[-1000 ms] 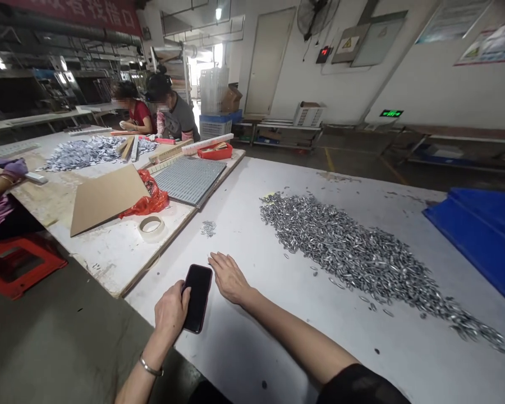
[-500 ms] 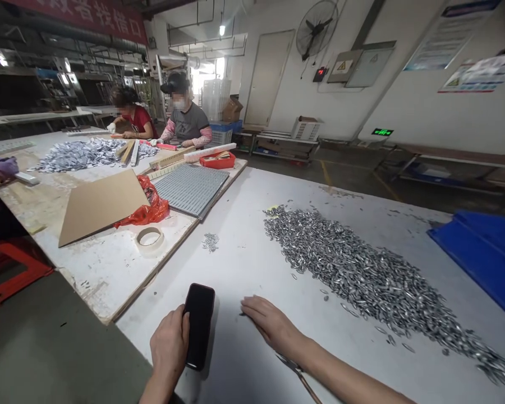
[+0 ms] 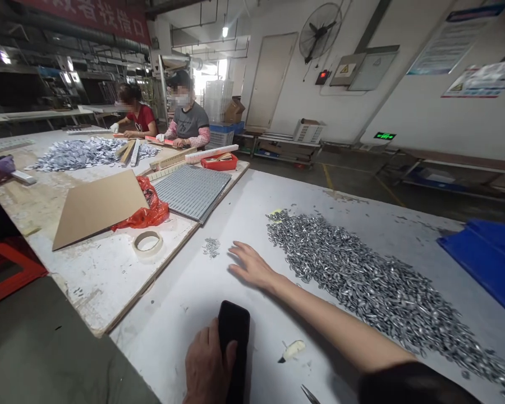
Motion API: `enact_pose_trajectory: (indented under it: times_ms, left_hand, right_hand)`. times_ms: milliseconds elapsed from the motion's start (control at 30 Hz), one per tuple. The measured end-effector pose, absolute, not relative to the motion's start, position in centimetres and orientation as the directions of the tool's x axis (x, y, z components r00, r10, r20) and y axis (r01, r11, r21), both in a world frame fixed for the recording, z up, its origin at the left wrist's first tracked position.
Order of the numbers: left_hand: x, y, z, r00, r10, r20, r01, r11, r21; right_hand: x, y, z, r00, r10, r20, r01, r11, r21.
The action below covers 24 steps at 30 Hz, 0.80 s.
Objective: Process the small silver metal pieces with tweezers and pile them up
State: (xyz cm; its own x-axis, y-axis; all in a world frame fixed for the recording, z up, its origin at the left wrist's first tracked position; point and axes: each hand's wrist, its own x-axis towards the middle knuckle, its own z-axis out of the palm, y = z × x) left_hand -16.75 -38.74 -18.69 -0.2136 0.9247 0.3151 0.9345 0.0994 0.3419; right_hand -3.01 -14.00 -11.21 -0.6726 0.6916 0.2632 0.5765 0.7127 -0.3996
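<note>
My left hand grips a black smartphone by its left side, the thumb lying over the dark screen. Fingers spread, my right hand reaches over the white tabletop with nothing in it. Just left of its fingertips is a small cluster of metal pieces. A large heap of shiny, pointed oval metal pieces stretches along the right of that hand. Below my right forearm, the tips of a thin metal tool show at the bottom edge. A pale yellow patch or scrap with a dark tip lies near it.
On the adjoining left table are a tape roll, a brown board, a red plastic bag, a slotted grey panel and a pale heap. Blue sheeting lies right. Several co-workers sit around the left table.
My right hand has moved forward to beside the small cluster, its fingers spreading. My left hand and the phone have shifted right and closer to me. The pale yellow patch has come into view.
</note>
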Motion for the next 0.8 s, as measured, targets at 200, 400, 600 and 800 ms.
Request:
enact_pose_trajectory:
  times_ms: [200, 400, 600, 800]
  left_hand:
    - [-14.5, -39.6, -20.4, -0.153, 0.896, 0.417, 0.958, 0.03, 0.286]
    - [-14.4, -39.3, -19.6, -0.158, 0.921, 0.357, 0.96, 0.058, 0.275]
    - [-18.9, -38.0, -16.8, -0.147, 0.95, 0.276, 0.969, 0.082, 0.233]
    - [-24.5, -35.3, -13.8, -0.122, 0.968, 0.219, 0.964, 0.063, 0.258]
  right_hand:
    - [-14.1, -8.6, -14.6, -0.59, 0.797, 0.129, 0.669, 0.572, -0.473]
    - [-15.4, -8.7, -17.3, -0.605, 0.731, 0.316, 0.543, 0.669, -0.508]
    - [-10.5, -11.6, -18.3, -0.628, 0.694, 0.352, 0.493, 0.704, -0.511]
    - [-8.3, -15.0, -18.3, -0.645, 0.693, 0.323, 0.522, 0.708, -0.476]
